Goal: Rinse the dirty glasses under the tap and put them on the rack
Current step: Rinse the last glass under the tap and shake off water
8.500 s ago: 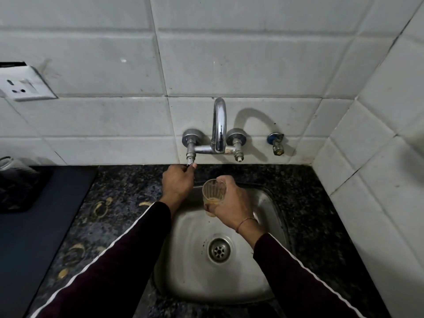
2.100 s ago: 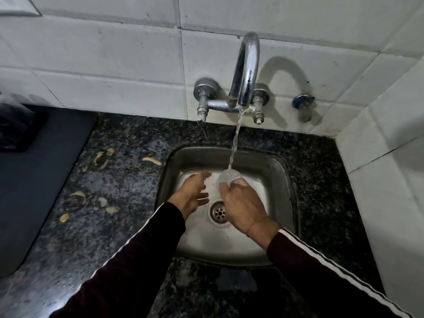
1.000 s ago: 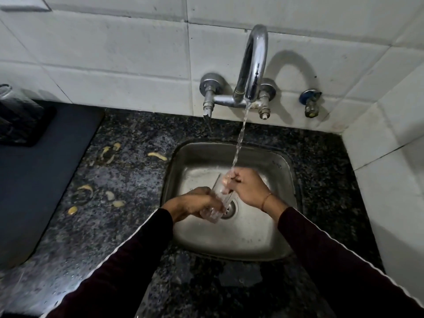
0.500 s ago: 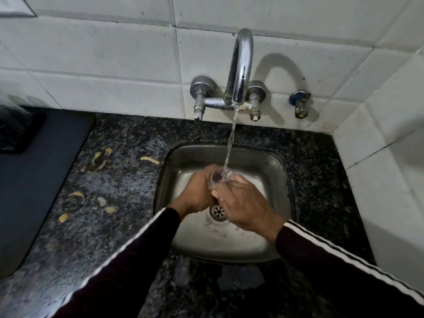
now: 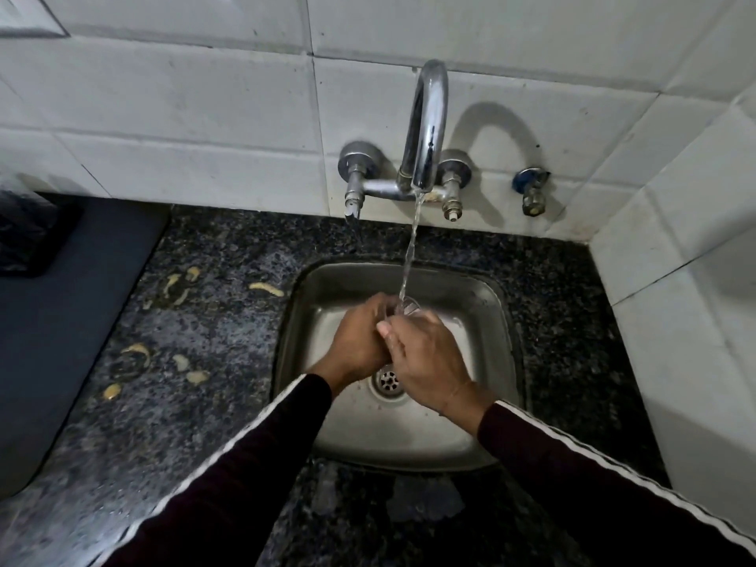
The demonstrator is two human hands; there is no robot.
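Slippage is the main hazard: the glass (image 5: 407, 308) is wet, smooth and transparent, held over the sink (image 5: 497, 362) under the stream from the tap (image 5: 427, 128). Left hand (image 5: 360, 341) and right hand (image 5: 425, 362) both wrap it in a close grip; only its rim shows above the fingers. A loosened hold would likely drop it onto the hard stainless basin, risking a chip or break. Splash may wet the sleeves. Speckled dark stone worktop (image 5: 204, 403) carries pale yellowish scraps (image 5: 139, 354). Tap is curved polished chrome; wall tiles are glossy white. No rack is visible.
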